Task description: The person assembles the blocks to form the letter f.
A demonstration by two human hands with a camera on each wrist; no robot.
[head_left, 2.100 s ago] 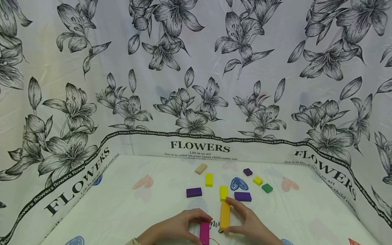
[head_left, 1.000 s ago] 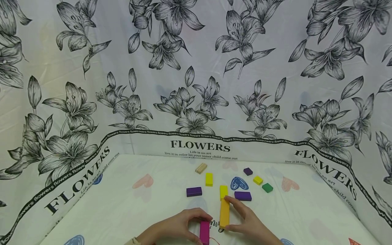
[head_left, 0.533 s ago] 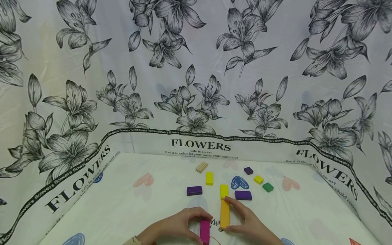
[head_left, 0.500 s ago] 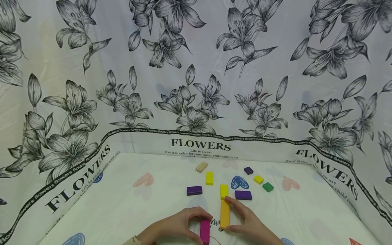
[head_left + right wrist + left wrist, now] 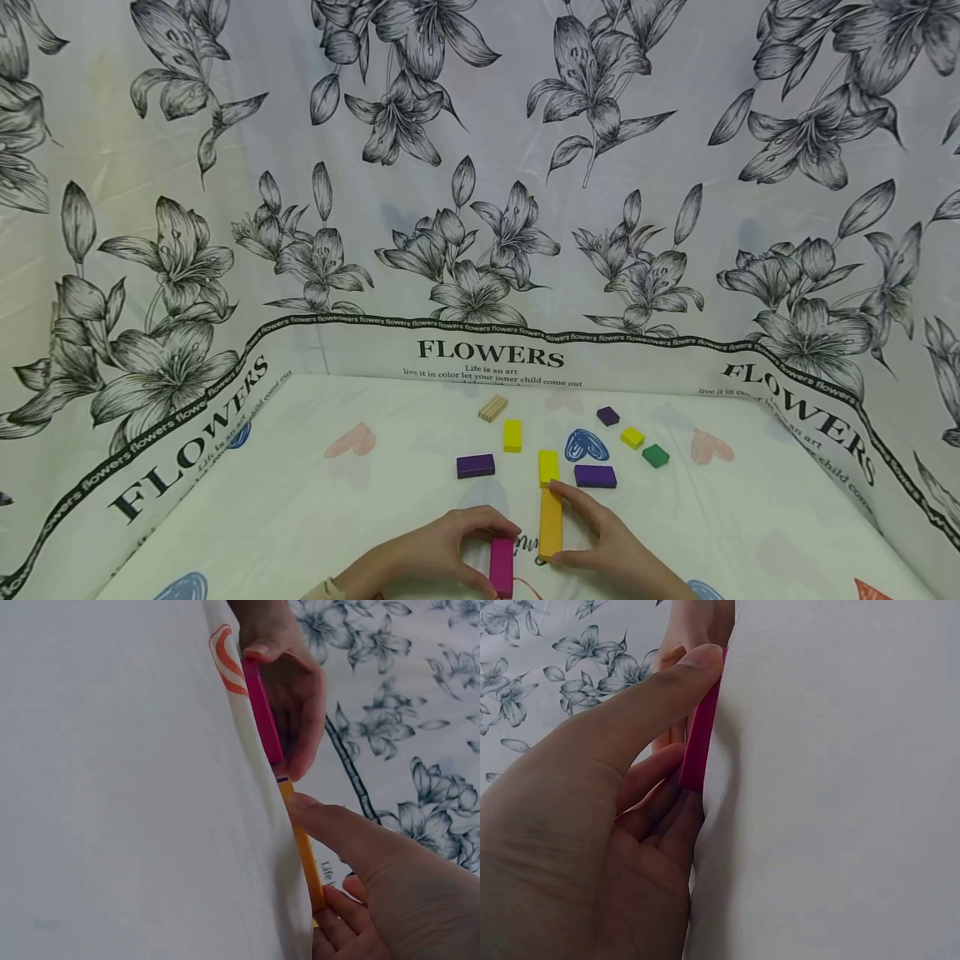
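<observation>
My left hand [image 5: 438, 550] grips a magenta block [image 5: 502, 568] by its two ends, thumb at the near end and fingers at the far one. To its right, my right hand [image 5: 615, 554] pinches a long orange block [image 5: 551, 523] lengthwise between thumb and index finger. A yellow block [image 5: 548, 467] lies in line with the orange block's far end, where the right index fingertip is. In the right wrist view, the orange block [image 5: 304, 847] and the magenta block [image 5: 262, 712] are both seen edge-on low over the cloth. Part of the right palm is out of sight.
Beyond the hands lie two purple blocks [image 5: 476, 466], another yellow block [image 5: 512, 436] and a bundle of wooden strips [image 5: 492, 408]. At the right are a small purple block [image 5: 607, 415], a small yellow one [image 5: 632, 437] and a green one [image 5: 656, 455]. Flower-printed cloth [image 5: 480, 208] rises behind.
The orange block shifted very slightly about a second ago and is now nearly where it was. Both hands keep their holds, and the magenta block stays in place.
</observation>
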